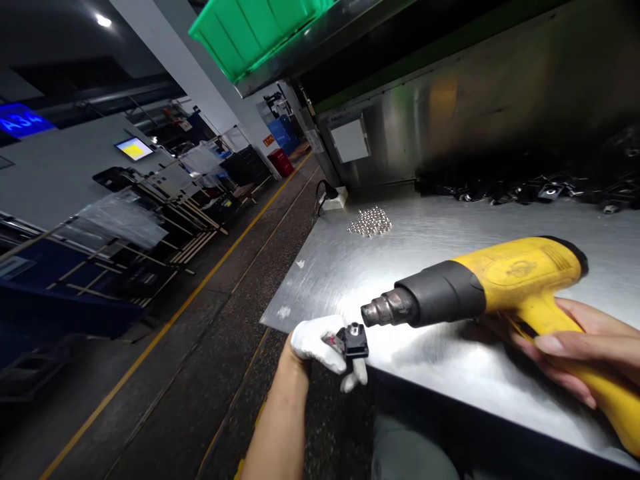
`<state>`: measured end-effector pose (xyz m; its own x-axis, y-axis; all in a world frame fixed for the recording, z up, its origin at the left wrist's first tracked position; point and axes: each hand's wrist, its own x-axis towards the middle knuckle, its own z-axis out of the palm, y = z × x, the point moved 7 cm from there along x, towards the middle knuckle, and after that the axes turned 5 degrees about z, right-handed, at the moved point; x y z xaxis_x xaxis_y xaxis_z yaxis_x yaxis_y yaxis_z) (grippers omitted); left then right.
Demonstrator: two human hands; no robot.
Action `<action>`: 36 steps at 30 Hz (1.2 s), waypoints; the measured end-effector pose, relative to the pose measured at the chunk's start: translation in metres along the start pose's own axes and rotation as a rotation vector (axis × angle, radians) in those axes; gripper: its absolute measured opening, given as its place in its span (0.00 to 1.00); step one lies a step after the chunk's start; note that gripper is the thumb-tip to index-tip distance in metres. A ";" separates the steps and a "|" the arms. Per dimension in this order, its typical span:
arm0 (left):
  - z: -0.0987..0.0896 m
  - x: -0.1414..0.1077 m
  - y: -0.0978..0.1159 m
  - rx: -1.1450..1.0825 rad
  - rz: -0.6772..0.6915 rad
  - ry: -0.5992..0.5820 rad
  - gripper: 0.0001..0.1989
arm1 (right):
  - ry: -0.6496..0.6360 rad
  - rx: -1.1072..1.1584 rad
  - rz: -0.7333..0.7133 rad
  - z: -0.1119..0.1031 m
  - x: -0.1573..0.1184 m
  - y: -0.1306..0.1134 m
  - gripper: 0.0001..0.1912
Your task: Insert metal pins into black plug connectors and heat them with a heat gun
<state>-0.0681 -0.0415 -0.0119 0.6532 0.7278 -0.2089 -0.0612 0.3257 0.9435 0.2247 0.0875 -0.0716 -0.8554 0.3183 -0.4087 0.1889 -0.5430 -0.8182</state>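
Note:
My left hand (pixel 320 343), in a white glove, is closed around a small black part (pixel 356 343) just off the front edge of the metal table. A shiny metal piece stands up from the top of that part. Bare and wrapped round the yellow handle, my right hand (pixel 580 347) holds a heat gun (pixel 475 280). The gun's stepped metal nozzle points left, close to the upper right of the black part, with a small gap between them.
On the metal table (pixel 310 287) lies a pile of small shiny metal pieces (pixel 371 221). Behind it sits a white power strip (pixel 335 199) with a black plug. Many black parts (pixel 545 190) line the table's back right. A green bin (pixel 260 33) rests on the shelf above.

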 end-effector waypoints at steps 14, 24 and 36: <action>-0.003 0.000 -0.001 0.039 -0.039 -0.035 0.22 | -0.007 -0.007 0.031 0.004 -0.001 -0.005 0.13; -0.002 -0.001 -0.002 0.029 -0.014 -0.032 0.24 | 0.010 -0.018 0.028 0.001 -0.002 -0.004 0.14; -0.002 0.000 -0.002 0.028 -0.018 -0.037 0.25 | 0.005 -0.016 0.032 0.004 -0.001 -0.007 0.16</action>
<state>-0.0699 -0.0408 -0.0143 0.6817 0.6990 -0.2162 -0.0284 0.3206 0.9468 0.2224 0.0876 -0.0633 -0.8466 0.3048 -0.4363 0.2234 -0.5404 -0.8112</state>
